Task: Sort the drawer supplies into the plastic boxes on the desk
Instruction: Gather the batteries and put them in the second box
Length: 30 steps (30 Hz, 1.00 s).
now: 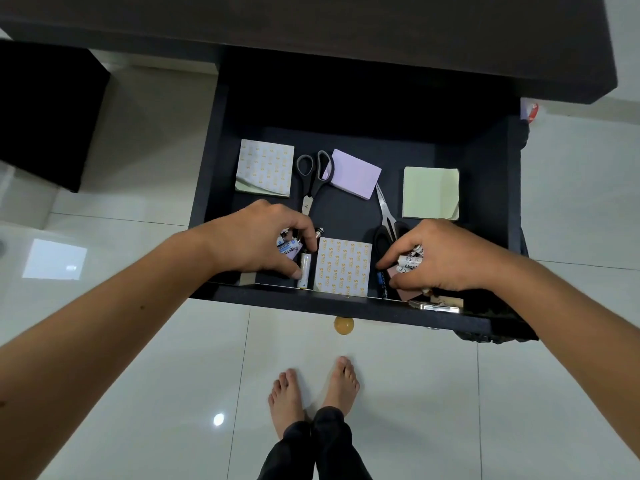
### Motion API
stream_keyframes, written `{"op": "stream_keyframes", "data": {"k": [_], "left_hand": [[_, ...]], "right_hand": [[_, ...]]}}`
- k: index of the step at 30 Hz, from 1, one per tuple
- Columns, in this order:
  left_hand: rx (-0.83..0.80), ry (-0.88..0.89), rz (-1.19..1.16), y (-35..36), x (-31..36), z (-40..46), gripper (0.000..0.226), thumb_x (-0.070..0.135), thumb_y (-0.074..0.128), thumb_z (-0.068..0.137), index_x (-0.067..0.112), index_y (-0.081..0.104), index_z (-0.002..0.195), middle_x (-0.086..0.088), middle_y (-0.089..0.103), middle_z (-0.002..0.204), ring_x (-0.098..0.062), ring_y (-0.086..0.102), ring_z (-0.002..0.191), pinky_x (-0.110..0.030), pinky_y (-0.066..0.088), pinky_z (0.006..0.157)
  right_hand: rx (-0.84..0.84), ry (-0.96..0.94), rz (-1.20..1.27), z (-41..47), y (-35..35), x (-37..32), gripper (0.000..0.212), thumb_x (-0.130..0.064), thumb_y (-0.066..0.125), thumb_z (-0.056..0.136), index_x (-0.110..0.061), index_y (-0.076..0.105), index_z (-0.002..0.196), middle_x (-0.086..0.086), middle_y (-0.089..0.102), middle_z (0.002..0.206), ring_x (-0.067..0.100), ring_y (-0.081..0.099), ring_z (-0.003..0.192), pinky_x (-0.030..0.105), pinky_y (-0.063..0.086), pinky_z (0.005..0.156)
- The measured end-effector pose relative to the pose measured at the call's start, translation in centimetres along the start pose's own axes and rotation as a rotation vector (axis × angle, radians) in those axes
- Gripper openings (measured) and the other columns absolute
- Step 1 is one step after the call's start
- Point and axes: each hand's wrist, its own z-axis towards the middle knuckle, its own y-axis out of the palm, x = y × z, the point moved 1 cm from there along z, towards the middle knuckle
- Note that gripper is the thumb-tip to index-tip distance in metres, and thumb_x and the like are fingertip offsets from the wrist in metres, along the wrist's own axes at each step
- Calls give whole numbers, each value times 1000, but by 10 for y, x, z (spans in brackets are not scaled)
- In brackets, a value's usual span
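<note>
The dark drawer (363,304) is pulled out below the desk. My left hand (258,237) grips several batteries (287,249) near the drawer's front left, its thumb touching a white battery (305,268) lying there. My right hand (440,258) grips another bunch of white batteries (410,261) at the front right, over a pink pad (407,292). A blue battery (381,282) lies beside it. Two pairs of scissors (313,178) (386,216) lie in the middle. Sticky-note pads fill the rest: patterned (265,168), purple (355,173), pale green (431,194), patterned front (343,266).
The dark desk top (346,22) overhangs the drawer's back. A round wooden knob (344,325) sticks out of the drawer front. My bare feet (315,389) stand on glossy white tiles. A black cabinet (48,116) stands at the left. The plastic boxes are out of view.
</note>
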Motion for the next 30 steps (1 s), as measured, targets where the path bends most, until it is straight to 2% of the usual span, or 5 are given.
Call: {"op": "stream_keyframes", "data": {"k": [9, 14, 18, 22, 30], "left_hand": [[-12, 7, 48, 3, -1, 6, 38, 32, 91, 79, 44, 75, 112, 22, 60, 103, 3, 58, 90, -12, 47, 76], [13, 24, 61, 5, -3, 7, 26, 37, 89, 81, 43, 73, 101, 18, 63, 97, 1, 59, 87, -20, 48, 73], [17, 21, 46, 4, -4, 7, 22, 37, 91, 78, 35, 72, 90, 14, 67, 86, -2, 65, 76, -10, 39, 59], [7, 4, -3, 3, -2, 5, 21, 38, 90, 79, 32, 72, 88, 9, 69, 82, -3, 67, 69, -6, 42, 56], [-11, -21, -204, 3, 1, 5, 26, 36, 92, 77, 25, 71, 87, 1, 76, 78, -5, 64, 50, -18, 48, 53]], "right_hand": [[-106, 18, 181, -2, -5, -6, 17, -22, 93, 78, -20, 77, 84, -1, 79, 70, 15, 73, 60, 34, 59, 68], [-103, -26, 130, -1, -1, -6, 18, -26, 95, 76, -31, 83, 88, -9, 78, 79, 8, 75, 71, 23, 55, 69], [-127, -43, 183, -2, 0, -5, 13, -22, 91, 82, -29, 84, 90, -5, 79, 76, 16, 78, 70, 17, 55, 66], [-88, -32, 134, 0, 4, -6, 21, -28, 94, 77, -35, 85, 94, -27, 74, 76, -2, 72, 72, 8, 47, 63], [-10, -59, -77, 10, 19, -7, 16, -46, 90, 76, -41, 83, 89, -16, 75, 90, 7, 68, 88, 40, 58, 83]]}}
